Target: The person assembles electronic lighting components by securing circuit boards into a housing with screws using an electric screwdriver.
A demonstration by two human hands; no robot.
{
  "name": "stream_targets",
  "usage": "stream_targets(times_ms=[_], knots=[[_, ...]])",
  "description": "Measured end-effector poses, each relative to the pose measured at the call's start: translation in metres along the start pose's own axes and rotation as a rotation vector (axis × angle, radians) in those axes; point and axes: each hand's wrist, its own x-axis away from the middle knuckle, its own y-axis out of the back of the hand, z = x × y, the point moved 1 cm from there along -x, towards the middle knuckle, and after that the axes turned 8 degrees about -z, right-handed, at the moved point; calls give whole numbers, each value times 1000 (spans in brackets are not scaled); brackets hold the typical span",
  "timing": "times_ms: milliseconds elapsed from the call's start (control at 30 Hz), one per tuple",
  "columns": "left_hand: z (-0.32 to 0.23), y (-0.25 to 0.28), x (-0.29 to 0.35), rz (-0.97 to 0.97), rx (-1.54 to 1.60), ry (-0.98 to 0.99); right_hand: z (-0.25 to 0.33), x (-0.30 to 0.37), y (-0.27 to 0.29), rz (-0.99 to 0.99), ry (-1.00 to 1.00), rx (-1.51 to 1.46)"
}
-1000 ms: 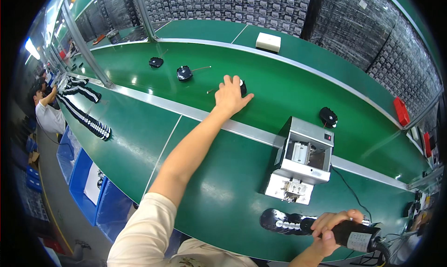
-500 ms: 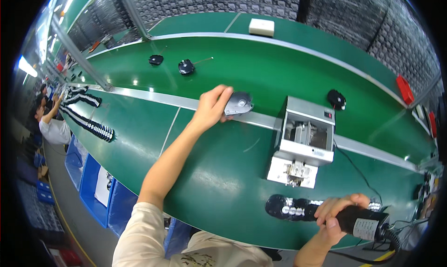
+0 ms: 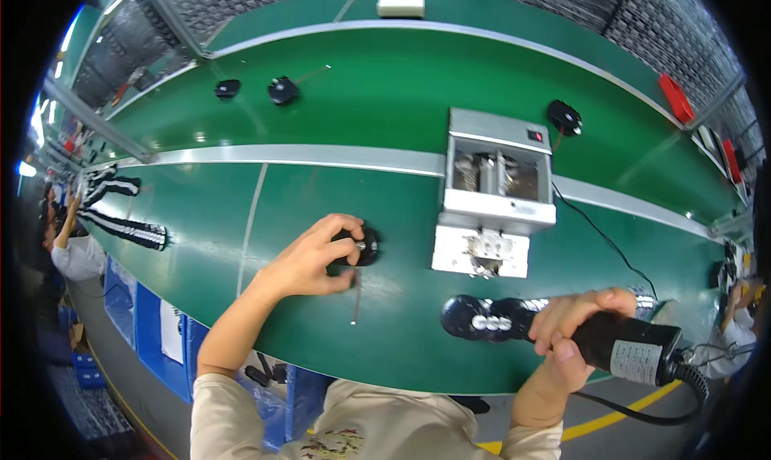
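My left hand point(image 3: 309, 259) curls its fingers around a round black housing point(image 3: 369, 247) on the green bench, left of the centre. A thin lead point(image 3: 356, 299) with a small pale end runs from that housing toward me. In my right hand point(image 3: 578, 323), fingers closed, is a black corded electric screwdriver point(image 3: 622, 343) lying sideways, a pale label on its body. The driver's tip is hidden behind my fingers. Beside that hand a row of overlapping black round parts point(image 3: 466, 319) with shiny discs rests on the bench, partly covered by the hand.
A silver screw feeder point(image 3: 498, 195) stands between my hands, slightly farther off. On the green conveyor belt are black housings point(image 3: 283, 90), another point(image 3: 227, 89) and one at right point(image 3: 564, 117). Part rows point(image 3: 128, 229) lie far left. Blue bins point(image 3: 161, 339) hang below; people work at both sides.
My left hand has come back from the belt's edge toward me, bringing the held housing down to the bench; its black side and lead now show. My right hand still grips the screwdriver.
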Motion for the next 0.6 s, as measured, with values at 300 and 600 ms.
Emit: stream_targets(times_ms=[300, 600], knots=[[-72, -86, -5, 57, 254, -217, -1, -4, -6, -21, -24, 24], [-71, -106, -13, 68, 254, -264, -4, -6, 2, 123, 57, 72]])
